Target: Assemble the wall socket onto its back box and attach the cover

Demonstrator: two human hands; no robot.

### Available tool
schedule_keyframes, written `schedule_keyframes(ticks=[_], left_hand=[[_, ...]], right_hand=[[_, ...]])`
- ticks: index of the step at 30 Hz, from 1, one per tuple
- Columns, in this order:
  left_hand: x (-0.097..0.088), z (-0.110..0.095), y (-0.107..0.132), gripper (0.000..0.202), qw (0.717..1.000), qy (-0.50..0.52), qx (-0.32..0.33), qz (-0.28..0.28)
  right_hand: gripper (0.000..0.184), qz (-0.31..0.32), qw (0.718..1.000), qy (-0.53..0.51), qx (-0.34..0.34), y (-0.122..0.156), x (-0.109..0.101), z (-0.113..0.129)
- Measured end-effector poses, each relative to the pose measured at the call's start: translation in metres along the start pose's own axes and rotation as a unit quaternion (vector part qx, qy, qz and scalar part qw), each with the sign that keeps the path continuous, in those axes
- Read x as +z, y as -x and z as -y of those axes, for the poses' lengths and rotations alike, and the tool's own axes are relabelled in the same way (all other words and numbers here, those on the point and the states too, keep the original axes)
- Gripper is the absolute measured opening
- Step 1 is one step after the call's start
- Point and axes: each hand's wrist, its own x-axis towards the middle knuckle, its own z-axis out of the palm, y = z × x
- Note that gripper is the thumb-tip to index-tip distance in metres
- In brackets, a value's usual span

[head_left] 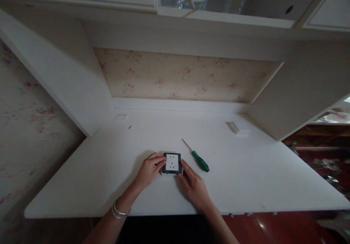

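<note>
A wall socket (172, 162) with a white five-hole face and a dark surround lies face up near the desk's front. At its left edge is my left hand (149, 169), thumb and fingers closed on the rim. My right hand (193, 185) rests along the right side, its fingers gripping that edge and the lower corner. A screwdriver (201, 161) with a green handle lies to the right of my right hand, its shaft pointing up and left. The socket's underside is hidden.
On the white desk (109, 185), a small white box-like piece (235, 127) sits at the back right. A thin white frame (121, 117) and a small dark screw-like piece (129, 127) lie at the back left. An overhead shelf (226, 20) holds bottles and a cable.
</note>
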Motion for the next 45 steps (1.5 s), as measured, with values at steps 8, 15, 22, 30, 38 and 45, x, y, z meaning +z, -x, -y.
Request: schedule_keyframes(ticks=[8, 15, 22, 30, 38, 45], left_hand=[[0.002, 0.004, -0.001, 0.02, 1.0, 0.013, 0.001, 0.01], [0.003, 0.004, -0.002, 0.018, 1.0, -0.013, 0.012, -0.006], [0.002, 0.005, -0.002, 0.018, 0.998, -0.042, 0.039, -0.017], [0.002, 0.005, -0.001, 0.019, 0.996, -0.07, 0.056, -0.009], [0.0, -0.001, 0.0, 0.02, 0.998, -0.057, 0.038, 0.007], [0.0, -0.006, 0.002, 0.024, 0.999, -0.032, 0.021, 0.024]], right_hand=[[0.048, -0.01, 1.0, 0.0, -0.002, 0.0, 0.001, -0.002], [0.049, -0.009, 1.0, -0.003, -0.006, 0.0, 0.001, -0.002], [0.048, -0.006, 1.0, -0.004, -0.001, 0.0, 0.0, -0.001], [0.048, -0.012, 1.0, -0.007, -0.003, 0.0, 0.0, -0.001], [0.047, 0.0, 1.0, 0.0, 0.003, 0.0, -0.002, 0.001], [0.047, -0.004, 1.0, -0.006, 0.0, 0.0, -0.002, 0.002]])
